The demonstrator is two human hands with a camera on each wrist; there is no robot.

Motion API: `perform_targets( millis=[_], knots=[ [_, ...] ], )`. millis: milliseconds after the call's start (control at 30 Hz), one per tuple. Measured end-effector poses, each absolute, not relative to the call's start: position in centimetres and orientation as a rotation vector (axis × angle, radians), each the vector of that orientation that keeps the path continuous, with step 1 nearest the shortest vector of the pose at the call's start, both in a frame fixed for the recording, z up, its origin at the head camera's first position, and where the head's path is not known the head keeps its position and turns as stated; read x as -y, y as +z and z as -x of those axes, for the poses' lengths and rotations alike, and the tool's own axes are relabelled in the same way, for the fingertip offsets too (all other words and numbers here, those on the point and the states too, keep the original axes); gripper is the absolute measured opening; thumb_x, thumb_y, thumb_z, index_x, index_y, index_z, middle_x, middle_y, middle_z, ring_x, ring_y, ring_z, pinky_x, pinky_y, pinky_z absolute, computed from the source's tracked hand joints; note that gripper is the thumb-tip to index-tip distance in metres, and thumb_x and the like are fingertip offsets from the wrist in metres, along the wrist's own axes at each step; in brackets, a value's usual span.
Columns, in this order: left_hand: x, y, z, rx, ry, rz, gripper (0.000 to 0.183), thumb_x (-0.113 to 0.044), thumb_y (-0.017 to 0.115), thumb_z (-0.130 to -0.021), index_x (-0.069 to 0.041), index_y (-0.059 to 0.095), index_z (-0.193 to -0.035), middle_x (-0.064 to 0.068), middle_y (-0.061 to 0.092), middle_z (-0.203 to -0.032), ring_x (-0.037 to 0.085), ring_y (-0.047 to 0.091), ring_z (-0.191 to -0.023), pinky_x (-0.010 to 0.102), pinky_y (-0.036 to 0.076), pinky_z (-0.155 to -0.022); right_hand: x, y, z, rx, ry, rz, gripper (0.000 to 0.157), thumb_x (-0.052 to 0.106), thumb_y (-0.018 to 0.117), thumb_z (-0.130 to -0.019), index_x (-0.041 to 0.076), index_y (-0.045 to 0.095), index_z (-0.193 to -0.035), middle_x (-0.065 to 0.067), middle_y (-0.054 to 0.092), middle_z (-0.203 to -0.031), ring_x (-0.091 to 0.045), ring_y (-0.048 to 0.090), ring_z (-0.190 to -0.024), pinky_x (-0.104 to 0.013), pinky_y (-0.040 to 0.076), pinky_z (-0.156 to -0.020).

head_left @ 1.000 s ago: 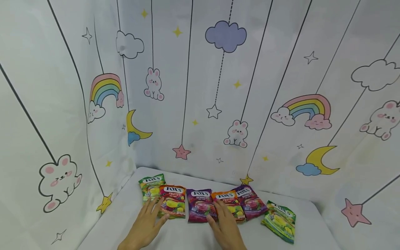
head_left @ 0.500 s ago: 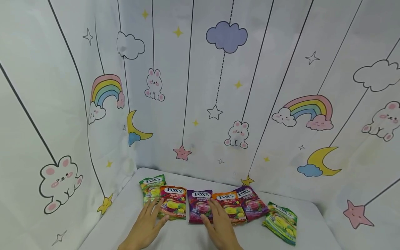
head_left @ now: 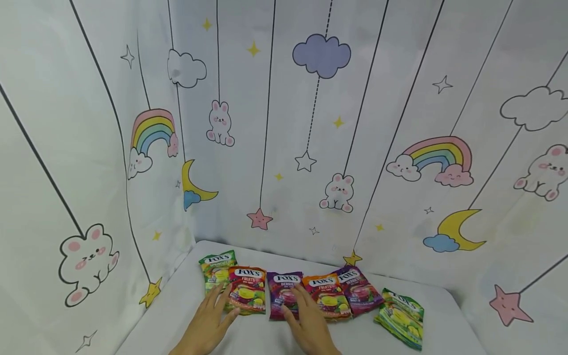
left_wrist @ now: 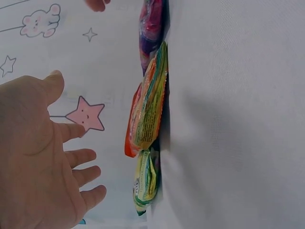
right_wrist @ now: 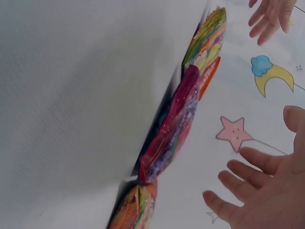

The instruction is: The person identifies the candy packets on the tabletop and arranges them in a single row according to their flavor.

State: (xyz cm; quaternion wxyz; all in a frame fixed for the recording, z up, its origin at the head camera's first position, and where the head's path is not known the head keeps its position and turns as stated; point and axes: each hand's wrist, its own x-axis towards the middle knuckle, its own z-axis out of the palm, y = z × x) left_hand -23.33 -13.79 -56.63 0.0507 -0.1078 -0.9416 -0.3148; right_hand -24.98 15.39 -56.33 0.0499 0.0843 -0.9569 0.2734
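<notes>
Several Fox's candy bags lie in a row on the white table. My left hand (head_left: 206,320), fingers spread and holding nothing, hovers before a green bag (head_left: 217,271) and a red-orange fruits bag (head_left: 247,293). My right hand (head_left: 308,320), also with fingers extended, overlaps a purple berries bag (head_left: 278,291) and the edge of an orange fruits bag (head_left: 328,299) in the head view. In the left wrist view, a gap shows between my palm and the orange-edged bag (left_wrist: 148,109). The right wrist view likewise has my fingers apart from the purple bag (right_wrist: 174,126).
Farther right lie a second purple bag (head_left: 358,291), partly behind the orange one, and green bags (head_left: 403,315) that look stacked. White fabric walls (head_left: 390,88) with printed rabbits, stars and rainbows enclose the table (head_left: 262,340) at the back and sides.
My right hand has shifted left, from the orange fruits bag's left side toward the middle purple bag. My left hand stays nearly in place; the bags keep their arrangement while the head view shifts slightly.
</notes>
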Motion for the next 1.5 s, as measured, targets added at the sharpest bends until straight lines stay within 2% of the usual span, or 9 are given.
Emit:
perform_targets(
  millis=[267, 500, 733, 1033, 1333, 1500],
  knots=[
    [13.9, -57.3, 23.1, 2.894, -0.972, 0.295, 0.077, -0.059, 0.049, -0.105, -0.010, 0.034, -0.163, 0.025, 0.028, -0.166, 0.052, 0.024, -0.151, 0.071, 0.025, -0.116, -14.3, -56.6, 25.0, 2.920, 0.880, -0.268, 0.083, 0.079, 0.040, -0.096, 0.018, 0.050, -0.153, -0.009, 0.041, -0.164, -0.041, 0.045, -0.144, -0.070, 0.037, -0.110],
    [13.9, -57.7, 23.2, 2.904, -0.958, 0.275, 0.076, -0.057, 0.051, -0.105, -0.012, 0.034, -0.164, 0.025, 0.032, -0.163, 0.052, 0.030, -0.149, 0.070, 0.027, -0.116, -13.1, -56.5, 25.3, 2.919, 0.876, -0.259, 0.082, 0.078, 0.040, -0.097, 0.019, 0.050, -0.153, -0.008, 0.044, -0.162, -0.039, 0.046, -0.143, -0.074, 0.038, -0.106],
    [14.2, -57.8, 23.4, 2.903, -0.972, 0.267, 0.075, -0.057, 0.051, -0.105, -0.011, 0.035, -0.163, 0.025, 0.031, -0.164, 0.053, 0.029, -0.149, 0.071, 0.028, -0.115, -12.0, -56.7, 25.7, 2.908, 0.921, -0.292, 0.079, 0.077, 0.039, -0.099, 0.020, 0.050, -0.153, -0.008, 0.044, -0.161, -0.039, 0.049, -0.141, -0.068, 0.041, -0.107],
    [14.2, -57.7, 23.5, 2.906, -0.992, 0.260, 0.076, -0.056, 0.051, -0.105, -0.008, 0.036, -0.162, 0.025, 0.032, -0.164, 0.051, 0.029, -0.150, 0.070, 0.028, -0.116, -11.2, -57.4, 26.2, 2.905, 0.939, -0.312, 0.079, 0.075, 0.041, -0.099, 0.018, 0.048, -0.154, -0.012, 0.044, -0.160, -0.043, 0.053, -0.135, -0.068, 0.044, -0.105],
    [14.3, -57.7, 23.5, 2.904, -1.017, 0.256, 0.075, -0.055, 0.052, -0.105, -0.008, 0.036, -0.162, 0.027, 0.034, -0.162, 0.050, 0.032, -0.148, 0.069, 0.030, -0.114, -10.7, -58.0, 26.8, 2.877, 0.929, -0.365, 0.078, 0.073, 0.042, -0.100, 0.015, 0.050, -0.153, -0.013, 0.047, -0.157, -0.041, 0.055, -0.134, -0.065, 0.046, -0.104],
    [14.4, -57.9, 23.4, 2.874, -1.066, 0.277, 0.073, -0.052, 0.054, -0.105, -0.010, 0.036, -0.162, 0.028, 0.036, -0.160, 0.052, 0.034, -0.147, 0.071, 0.033, -0.112, -10.3, -58.2, 27.4, 2.872, 0.933, -0.353, 0.067, 0.062, 0.052, -0.103, 0.014, 0.052, -0.150, -0.013, 0.050, -0.155, -0.039, 0.054, -0.136, -0.063, 0.045, -0.107]
  ],
)
